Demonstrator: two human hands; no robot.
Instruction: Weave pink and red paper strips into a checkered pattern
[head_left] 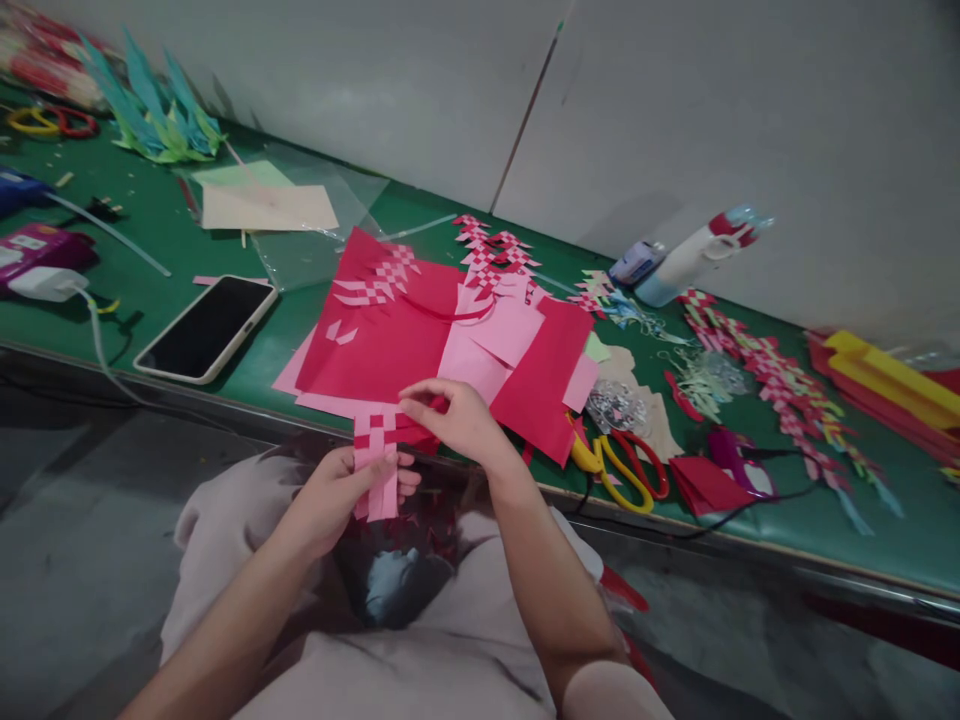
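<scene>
Pink and red weave (379, 455): half-woven paper strips, held just off the near edge of the table, above the lap.
Left hand (330, 497): closed on the lower pink strips of the weave, thumb on top, steadying it from the left.
Right hand (457, 415): fingers pinched on a red strip at the right side of the weave, knuckles toward the far side.
Step in hand: by the look of it, threading a red strip across the pink ones, over and under.
Next move: likely calls for a firm left grip and a gentle pull to the right, so thin paper neither tears nor buckles.
Paper sheets (397, 330): red and pink, stacked just beyond the hands, some cut into slits, one corner already woven.
Scissors (619, 465): yellow and red handles, on the table right of the hands.
Phone (206, 327): face up, dark screen, left of the sheets.
Finished weaves (780, 385): long chequered strips, far right, well apart from the hands.
Table (165, 215): green top, against a grey wall.
</scene>
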